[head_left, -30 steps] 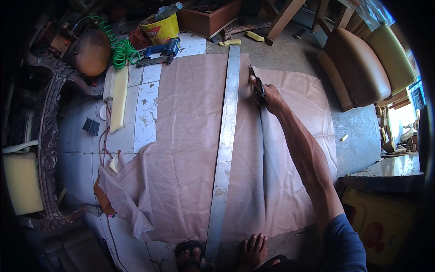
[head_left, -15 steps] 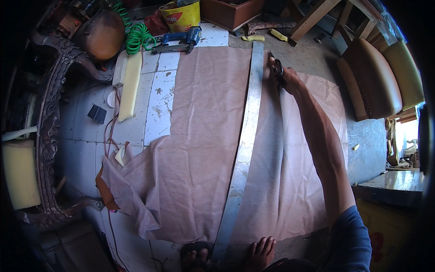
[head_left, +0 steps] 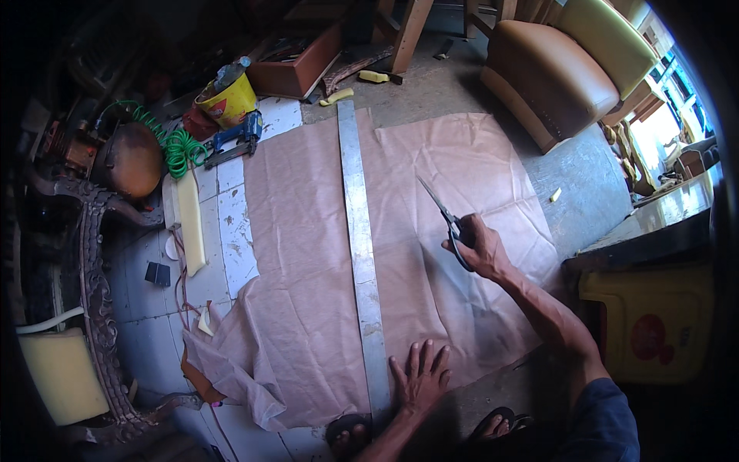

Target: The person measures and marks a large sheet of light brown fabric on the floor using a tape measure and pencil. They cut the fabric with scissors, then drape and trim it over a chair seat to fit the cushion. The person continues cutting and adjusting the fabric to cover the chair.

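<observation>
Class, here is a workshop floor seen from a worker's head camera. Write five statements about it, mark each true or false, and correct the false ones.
1. The long metal strip lies on the pinkish cloth. True.
2. The left hand is gripping the metal strip. False: it is spread on the pinkish cloth, to the right of the strip.
3. The right hand holds the scissors. True.
4. The green coiled hose lies on the pinkish cloth. False: it lies off to the left of it.
5. The yellow bucket stands left of the reddish-brown box. True.
</observation>
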{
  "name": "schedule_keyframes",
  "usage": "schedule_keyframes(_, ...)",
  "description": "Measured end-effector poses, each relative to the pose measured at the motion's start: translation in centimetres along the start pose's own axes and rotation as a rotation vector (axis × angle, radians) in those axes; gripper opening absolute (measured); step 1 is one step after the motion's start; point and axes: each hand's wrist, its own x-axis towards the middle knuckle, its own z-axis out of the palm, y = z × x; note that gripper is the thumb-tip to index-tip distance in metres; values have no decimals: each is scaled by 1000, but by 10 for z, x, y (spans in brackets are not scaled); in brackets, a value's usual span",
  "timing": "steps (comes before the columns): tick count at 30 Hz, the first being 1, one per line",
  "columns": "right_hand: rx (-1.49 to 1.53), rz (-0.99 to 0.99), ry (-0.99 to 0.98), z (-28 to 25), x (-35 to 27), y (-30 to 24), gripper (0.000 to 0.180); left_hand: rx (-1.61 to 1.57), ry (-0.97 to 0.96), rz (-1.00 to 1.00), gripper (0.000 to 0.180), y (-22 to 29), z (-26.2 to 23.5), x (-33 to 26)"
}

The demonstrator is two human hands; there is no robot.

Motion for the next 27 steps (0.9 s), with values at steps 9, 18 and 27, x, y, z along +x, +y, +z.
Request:
schedule_keyframes(9, 163, 775, 81, -119, -355, 34, 60, 217, -20, -46, 60, -153, -83, 60)
schedule_keyframes(18, 40, 1086, 319, -127, -531, 58, 68, 644, -193, -320, 58, -211, -156, 67)
schedule_keyframes(27, -372, 988, 48, -112, -515, 73, 39, 565, 70, -456, 32, -226, -228, 13)
